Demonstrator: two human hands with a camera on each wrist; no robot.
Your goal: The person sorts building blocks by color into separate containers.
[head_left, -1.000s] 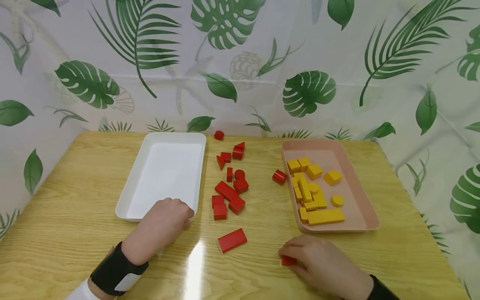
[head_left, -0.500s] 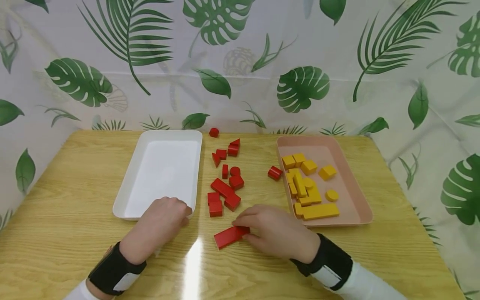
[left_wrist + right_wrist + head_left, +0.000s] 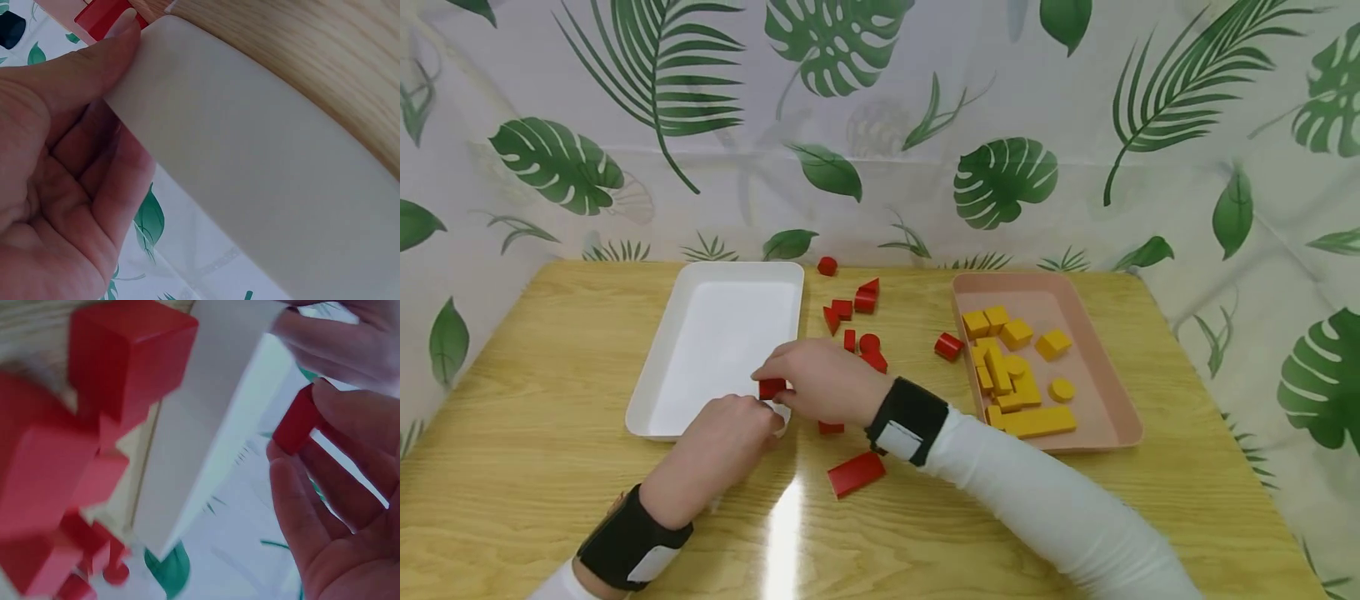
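Note:
My left hand (image 3: 722,446) grips the near right corner of the white tray (image 3: 730,325); in the left wrist view the thumb (image 3: 94,65) lies outside the wall, the fingers curled behind it. Just above that corner, my right hand (image 3: 827,383) pinches a small red block (image 3: 771,389) between thumb and fingertips. The same red block (image 3: 295,422) shows clear of the tray wall in the right wrist view. In the head view, the right hand and forearm hide part of the red blocks in the middle. A flat red rectangular block (image 3: 856,475) lies nearer the front.
Several red blocks stand between the trays, among them a red cylinder (image 3: 948,347) beside the pink tray (image 3: 1108,400). Yellow blocks (image 3: 1037,422) lie inside that pink tray. A leaf-print cloth (image 3: 902,208) hangs behind the wooden table (image 3: 572,350).
My right hand has travelled left and away from me, from the front right past the flat red block to above the white tray, holding a small red block. The left hand stays on the tray.

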